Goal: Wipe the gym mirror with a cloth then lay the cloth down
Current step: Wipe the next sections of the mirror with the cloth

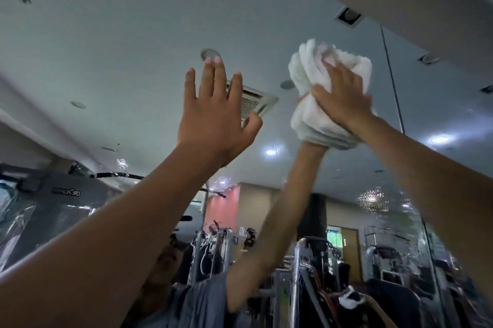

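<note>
Both arms raised overhead toward the mirror (106, 42). I log the left hand (213, 119) up with fingers straight and spread, palm toward the glass, holding nothing; I cannot tell whether it touches the glass. The right hand (341, 98) lies flat with fingers extended, pressing the cloth (306, 68) against the mirror high up, to the right of the left hand. Cloth: white terry, bunched in thick folds, wider than the palm. A reflected forearm (288, 207) meets it from below. A vertical seam (392, 79) in the glass runs just right of the cloth. Droplet patches (373, 199) glint lower down; gym machines (314, 261) are reflected along the bottom.
</note>
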A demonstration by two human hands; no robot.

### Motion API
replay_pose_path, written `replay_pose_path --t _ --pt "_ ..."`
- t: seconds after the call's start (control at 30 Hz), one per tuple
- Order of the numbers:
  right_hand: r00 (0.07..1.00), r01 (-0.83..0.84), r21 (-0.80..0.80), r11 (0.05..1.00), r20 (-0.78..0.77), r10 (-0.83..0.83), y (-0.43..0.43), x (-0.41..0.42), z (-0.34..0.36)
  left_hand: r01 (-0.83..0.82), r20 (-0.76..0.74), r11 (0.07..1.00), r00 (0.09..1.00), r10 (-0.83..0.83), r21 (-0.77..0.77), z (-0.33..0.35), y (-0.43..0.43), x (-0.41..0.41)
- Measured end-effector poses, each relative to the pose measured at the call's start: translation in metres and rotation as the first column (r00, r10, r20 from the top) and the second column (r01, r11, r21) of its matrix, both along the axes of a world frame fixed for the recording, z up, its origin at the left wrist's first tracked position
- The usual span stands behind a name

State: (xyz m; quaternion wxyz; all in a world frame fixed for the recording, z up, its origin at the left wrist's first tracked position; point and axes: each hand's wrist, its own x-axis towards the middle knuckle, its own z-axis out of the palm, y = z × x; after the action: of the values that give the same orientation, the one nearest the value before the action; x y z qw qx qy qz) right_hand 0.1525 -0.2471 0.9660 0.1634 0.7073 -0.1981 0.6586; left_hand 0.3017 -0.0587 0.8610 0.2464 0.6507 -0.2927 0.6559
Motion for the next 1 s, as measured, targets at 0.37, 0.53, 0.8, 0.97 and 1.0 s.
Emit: replay_pose_path --t 0.37,0.53,0.8,0.97,1.0 --pt "0.918 -0.136 -0.596 0.791 -0.375 -0.125 0.0 -0.007 -0.072 0.009 -0.011 1.0 1.0 -0.008 0.026 -0.001 0.003 -0.002" --pt "0.99 0.023 0.05 0.999 0.135 -0.029 0.003 0.011 -0.013 0.008 -0.004 0.999 1.0 -0.008 0.036 -0.002 0.003 -0.003" --pt "0.985 -0.056 -0.389 0.919 -0.174 -0.014 0.048 0.033 -0.093 0.077 0.022 0.996 0.997 -0.078 0.054 -0.024 0.006 0.0" --pt "0.976 -0.027 -0.303 0.953 -0.213 -0.04 -0.017 -0.019 -0.085 0.059 0.029 0.996 0.998 -0.061 0.067 -0.039 0.004 -0.001" --pt "0.996 -0.008 -0.12 0.993 -0.089 -0.002 -0.016 -0.016 -0.068 0.055 0.039 0.997 0.998 -0.058 0.059 -0.039 0.003 0.0"
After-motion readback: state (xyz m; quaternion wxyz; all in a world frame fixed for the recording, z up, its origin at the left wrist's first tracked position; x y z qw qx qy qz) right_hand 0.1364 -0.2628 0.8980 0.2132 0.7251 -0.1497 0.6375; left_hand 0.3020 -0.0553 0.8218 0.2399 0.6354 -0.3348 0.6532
